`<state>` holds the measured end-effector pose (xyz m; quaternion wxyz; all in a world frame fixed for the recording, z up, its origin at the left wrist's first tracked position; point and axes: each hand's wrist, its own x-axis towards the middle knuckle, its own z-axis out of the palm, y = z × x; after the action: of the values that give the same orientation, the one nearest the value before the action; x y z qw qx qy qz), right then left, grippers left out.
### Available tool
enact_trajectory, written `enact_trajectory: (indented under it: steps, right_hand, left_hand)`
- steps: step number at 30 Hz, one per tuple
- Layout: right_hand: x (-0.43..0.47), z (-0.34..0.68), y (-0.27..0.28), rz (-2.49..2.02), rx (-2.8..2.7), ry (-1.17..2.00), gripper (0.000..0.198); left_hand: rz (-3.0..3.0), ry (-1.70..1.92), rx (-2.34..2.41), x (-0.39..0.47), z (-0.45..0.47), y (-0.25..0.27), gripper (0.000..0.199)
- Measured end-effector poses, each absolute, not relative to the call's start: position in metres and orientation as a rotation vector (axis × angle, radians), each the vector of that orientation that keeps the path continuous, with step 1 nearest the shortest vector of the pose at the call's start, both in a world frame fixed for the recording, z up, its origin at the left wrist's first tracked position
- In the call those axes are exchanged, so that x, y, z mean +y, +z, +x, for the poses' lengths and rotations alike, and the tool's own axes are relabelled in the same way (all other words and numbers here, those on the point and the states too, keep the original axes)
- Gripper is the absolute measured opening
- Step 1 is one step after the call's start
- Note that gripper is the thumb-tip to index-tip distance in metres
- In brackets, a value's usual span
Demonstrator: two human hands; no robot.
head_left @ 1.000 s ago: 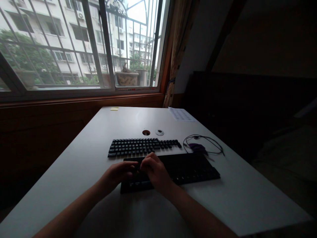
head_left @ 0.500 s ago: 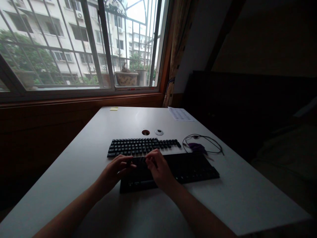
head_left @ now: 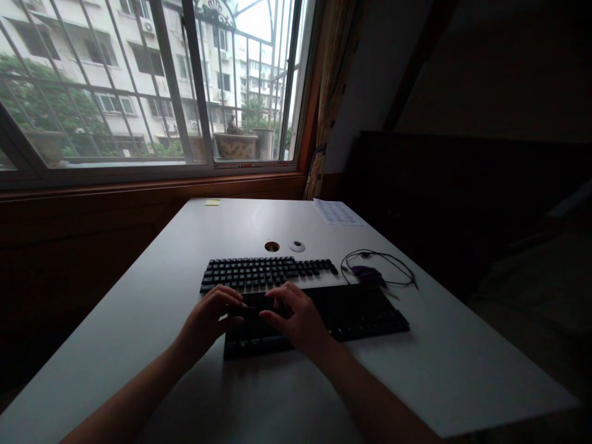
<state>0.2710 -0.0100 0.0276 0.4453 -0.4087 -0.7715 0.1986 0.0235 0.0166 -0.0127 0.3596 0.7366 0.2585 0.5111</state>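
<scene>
A black keyboard (head_left: 356,308) lies at a slant on the white table, with a row of keys along its near edge and a dark, bare-looking upper part. My left hand (head_left: 210,317) is above its left end, thumb and fingers closed on a small dark piece (head_left: 248,311) that looks like a keycap. Close by on the right, my right hand (head_left: 298,314) hovers over the keyboard, thumb and curled index finger apart. Shadow hides whether anything tiny lies in it. Just beyond the hands, loose black keycaps (head_left: 250,270) stand in rows in keyboard order.
To the right is a coiled black cable (head_left: 407,271) beside a purple cloth-like piece (head_left: 369,275). Behind the keycaps are a round table hole (head_left: 272,246) and a white ring cover (head_left: 296,246). A printed sheet (head_left: 337,213) and yellow notes (head_left: 213,202) lie at the far edge.
My right thumb and index finger have moved apart from a pinch, and the hand has dropped slightly. The left hand has shifted a little left, still with the dark piece.
</scene>
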Motion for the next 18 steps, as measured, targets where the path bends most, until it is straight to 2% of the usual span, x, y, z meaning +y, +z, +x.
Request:
enact_trajectory:
  steps: [9, 18]
  right_hand:
    - [-0.011, 0.261, 0.016, -0.844, -2.043, 0.465, 0.023]
    - [0.005, 0.294, 0.041, -1.033, -2.082, 0.469, 0.015]
  left_hand:
    - [1.999, 1.263, 0.655, 0.012, 0.026, -0.01, 0.022]
    - [1.974, 1.267, 0.764, 0.01, 0.025, -0.005, 0.027]
